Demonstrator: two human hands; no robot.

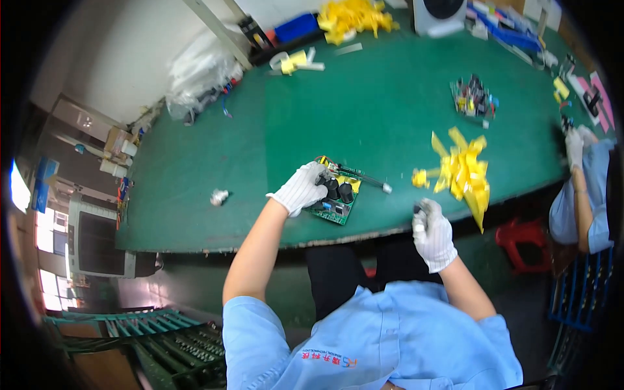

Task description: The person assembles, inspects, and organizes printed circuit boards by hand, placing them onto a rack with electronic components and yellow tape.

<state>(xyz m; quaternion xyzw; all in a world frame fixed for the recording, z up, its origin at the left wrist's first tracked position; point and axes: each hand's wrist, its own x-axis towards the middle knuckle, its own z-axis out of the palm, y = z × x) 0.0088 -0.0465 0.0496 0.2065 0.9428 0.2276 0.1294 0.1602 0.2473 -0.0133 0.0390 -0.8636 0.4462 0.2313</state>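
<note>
A green circuit board [337, 211] with black round capacitors, small parts and yellow tape lies on the green table in front of me. My left hand [299, 189], in a white striped glove, is closed on its left side, the fingertips by the capacitors. A dark cable with a white connector [387, 188] reaches right from the board. At the table's front edge, right of the board, is my gloved right hand [433, 236]. Its fingers are curled together, and anything in them is too small to make out. Beyond it lies a pile of yellow tape strips [467, 174].
Another populated circuit board [474, 99] lies at the back right. A crumpled white scrap [220, 197] sits on the left. More yellow strips [354, 19] and a blue bin [296, 27] stand at the back. A co-worker's gloved hand [574, 148] is at the right, near a red stool [522, 244].
</note>
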